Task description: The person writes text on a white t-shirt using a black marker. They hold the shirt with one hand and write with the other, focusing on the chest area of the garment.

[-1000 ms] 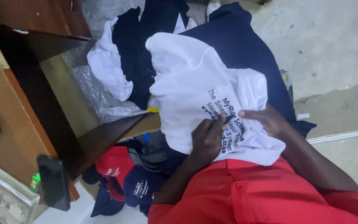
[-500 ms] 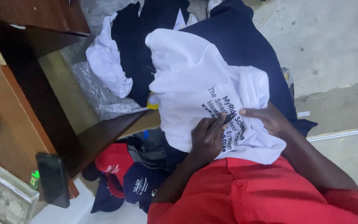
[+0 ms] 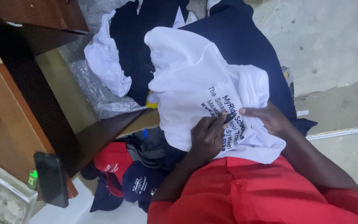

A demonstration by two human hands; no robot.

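Note:
A white T-shirt [image 3: 187, 79] with black printed lettering lies spread over a navy garment [image 3: 245, 45] on my lap. My left hand [image 3: 206, 139] rests on the print, its fingers closed around a small dark object [image 3: 229, 118] whose tip touches the lettering. Just to its right, my right hand [image 3: 270, 118] presses flat on the white fabric, with a finger pointing toward that dark tip. I wear a red shirt [image 3: 245, 195], which covers the T-shirt's lower edge.
A wooden desk [image 3: 17, 124] stands at the left with a black phone [image 3: 51, 179] on it. A crumpled white garment [image 3: 104, 70], dark clothes and clear plastic [image 3: 92, 93] lie beyond. A red cap [image 3: 113, 159] and a navy cap [image 3: 141, 182] sit below. Concrete floor [image 3: 332, 49] lies to the right.
Both hands stay on the printed area with only slight shifts of the left fingers. The view has drifted a little.

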